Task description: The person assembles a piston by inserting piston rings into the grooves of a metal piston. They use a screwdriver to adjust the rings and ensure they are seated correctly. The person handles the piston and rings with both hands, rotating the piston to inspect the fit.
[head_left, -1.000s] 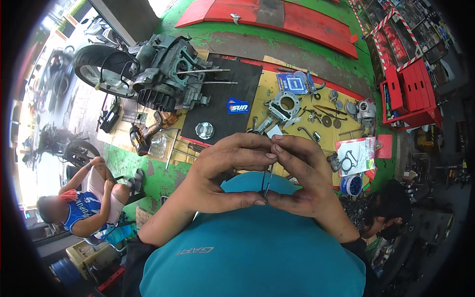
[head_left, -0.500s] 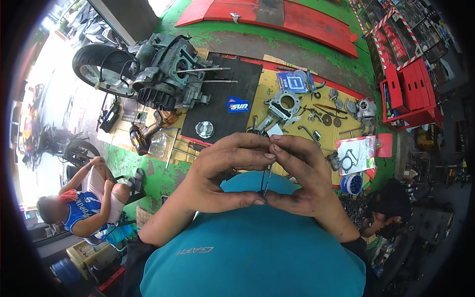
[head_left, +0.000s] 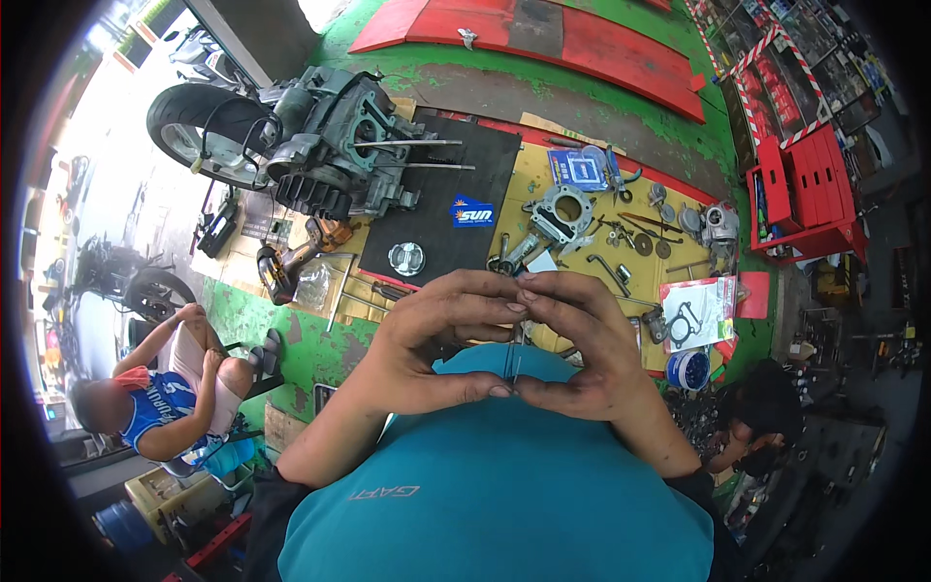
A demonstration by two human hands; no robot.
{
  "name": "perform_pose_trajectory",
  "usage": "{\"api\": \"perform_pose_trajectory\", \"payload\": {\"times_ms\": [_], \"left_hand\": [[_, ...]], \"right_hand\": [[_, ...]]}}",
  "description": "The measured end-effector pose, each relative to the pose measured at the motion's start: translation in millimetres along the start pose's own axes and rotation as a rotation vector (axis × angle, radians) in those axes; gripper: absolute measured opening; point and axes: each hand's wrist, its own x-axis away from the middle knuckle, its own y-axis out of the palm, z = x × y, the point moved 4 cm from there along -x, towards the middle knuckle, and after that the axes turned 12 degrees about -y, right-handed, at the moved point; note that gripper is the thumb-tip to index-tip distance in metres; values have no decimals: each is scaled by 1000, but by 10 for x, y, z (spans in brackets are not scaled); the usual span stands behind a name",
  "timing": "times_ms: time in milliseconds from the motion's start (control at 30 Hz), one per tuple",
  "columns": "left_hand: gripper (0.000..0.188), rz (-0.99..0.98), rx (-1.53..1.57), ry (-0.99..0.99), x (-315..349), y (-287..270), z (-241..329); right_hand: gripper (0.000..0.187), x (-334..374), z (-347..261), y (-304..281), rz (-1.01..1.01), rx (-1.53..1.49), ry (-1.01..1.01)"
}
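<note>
My left hand point(head_left: 436, 339) and my right hand point(head_left: 587, 339) meet in front of my teal shirt, fingertips together above and thumbs close together below. Between them they pinch a thin dark metal ring point(head_left: 511, 361), seen nearly edge-on, that looks like a piston ring. Much of it is hidden by the fingers. Just beyond my left hand, a bare silver piston point(head_left: 406, 258) stands on the black mat point(head_left: 436, 199). Farther off, past my fingertips, a cylinder block point(head_left: 561, 213) lies on the yellow cardboard.
An engine point(head_left: 339, 141) with a wheel stands at the far left, two long studs sticking out. A power drill point(head_left: 296, 254) lies nearer. Gears, bolts and a packaged gasket point(head_left: 690, 315) are spread at right. One person point(head_left: 170, 398) sits left; another point(head_left: 761, 407) crouches right.
My hands have shifted slightly left and down, still pinching the ring between them. The view of the bench has moved a little to the right and down.
</note>
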Motion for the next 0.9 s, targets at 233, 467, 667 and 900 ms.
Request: {"api": "perform_pose_trajectory", "payload": {"times_ms": [233, 467, 667, 900], "left_hand": [[72, 208, 403, -52, 367, -480, -475], [68, 229, 660, -22, 749, -875, -792], [73, 147, 758, -7, 885, -1013, -682], [70, 41, 618, 91, 780, -1254, -588]], "right_hand": [[71, -23, 582, 296, 54, -320, 285], [73, 283, 1890, 1035, -346, 273, 475], [73, 195, 2161, 1374, -328, 442, 461], [26, -571, 925, 1120, 124, -103, 297]]}}
